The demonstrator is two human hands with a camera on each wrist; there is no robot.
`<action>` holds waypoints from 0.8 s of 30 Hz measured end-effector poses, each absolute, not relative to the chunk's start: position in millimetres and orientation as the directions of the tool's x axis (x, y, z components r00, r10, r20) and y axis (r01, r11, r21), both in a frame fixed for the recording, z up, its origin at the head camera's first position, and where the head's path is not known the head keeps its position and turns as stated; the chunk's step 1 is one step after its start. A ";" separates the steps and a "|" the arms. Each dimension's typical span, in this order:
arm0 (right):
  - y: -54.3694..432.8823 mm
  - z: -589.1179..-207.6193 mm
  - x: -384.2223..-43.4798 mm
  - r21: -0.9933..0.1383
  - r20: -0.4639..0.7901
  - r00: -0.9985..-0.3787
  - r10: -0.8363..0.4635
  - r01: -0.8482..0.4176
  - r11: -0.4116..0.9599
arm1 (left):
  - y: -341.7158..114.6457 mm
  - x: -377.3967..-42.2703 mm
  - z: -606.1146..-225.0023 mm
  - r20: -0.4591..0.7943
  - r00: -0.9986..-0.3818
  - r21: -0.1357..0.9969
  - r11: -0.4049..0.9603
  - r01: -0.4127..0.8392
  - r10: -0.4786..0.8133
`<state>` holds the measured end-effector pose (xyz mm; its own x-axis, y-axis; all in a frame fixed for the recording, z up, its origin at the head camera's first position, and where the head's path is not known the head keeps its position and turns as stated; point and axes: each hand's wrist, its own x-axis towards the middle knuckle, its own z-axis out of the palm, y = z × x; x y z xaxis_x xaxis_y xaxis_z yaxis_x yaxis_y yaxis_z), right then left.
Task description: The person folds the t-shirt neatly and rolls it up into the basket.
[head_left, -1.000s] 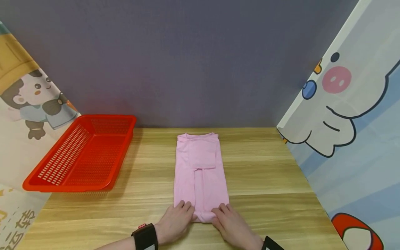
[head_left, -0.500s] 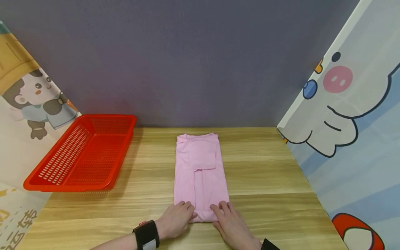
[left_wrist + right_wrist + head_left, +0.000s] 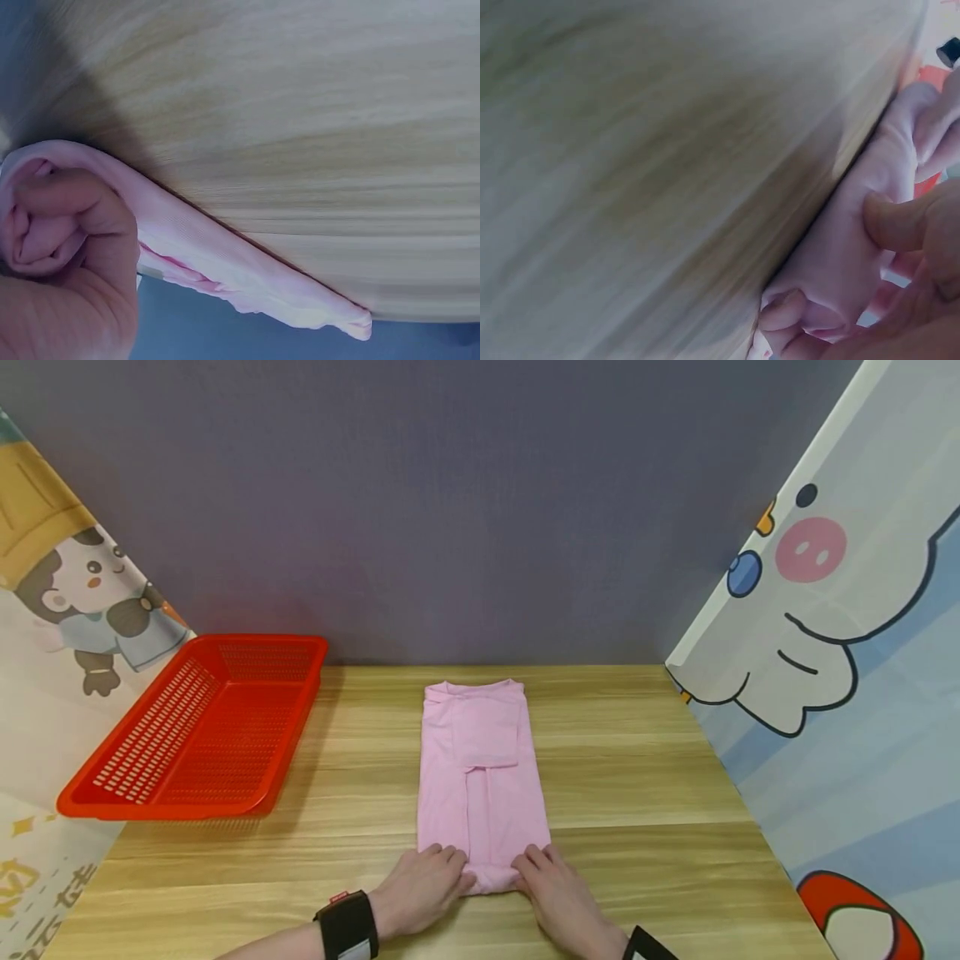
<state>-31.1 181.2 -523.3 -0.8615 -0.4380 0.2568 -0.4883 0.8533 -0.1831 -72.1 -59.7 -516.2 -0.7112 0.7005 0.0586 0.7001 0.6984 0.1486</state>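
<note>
Pink garment, one folded piece, lies on the table with its near end rolled. Of two hands, the left hand curls its fingers round one end of the roll; the right hand pinches the other between thumb and fingers. Each wrist wears one black band; the left one's red tag has lettering too small to read. Two cartoon-printed sheets flank the table, the left with cut-off Chinese characters. Farther left sits one red basket, before a grey panel.
</note>
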 end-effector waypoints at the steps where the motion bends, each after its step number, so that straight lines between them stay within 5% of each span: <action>1: 181.3 -523.1 -31.8 -0.194 0.254 -0.863 -0.438 -0.489 0.851 | -60.7 -71.6 -516.5 0.072 -0.704 0.139 0.692 0.709 0.707; 10: 182.3 -521.1 -37.7 -0.199 0.284 -0.835 -0.472 -0.533 0.822 | -66.2 -69.9 -525.6 0.196 -0.613 -0.012 0.627 0.779 0.765; 24: 180.0 -512.3 -40.6 -0.322 0.093 -0.893 -0.439 -0.445 0.836 | -63.7 -70.3 -524.7 0.160 -0.675 0.061 0.675 0.735 0.720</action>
<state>-40.6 180.0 -512.3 -0.8934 -0.4395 0.0932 -0.4447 0.8359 -0.3217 -70.3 -63.7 -524.7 -0.6750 0.7202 0.1605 0.7350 0.6753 0.0608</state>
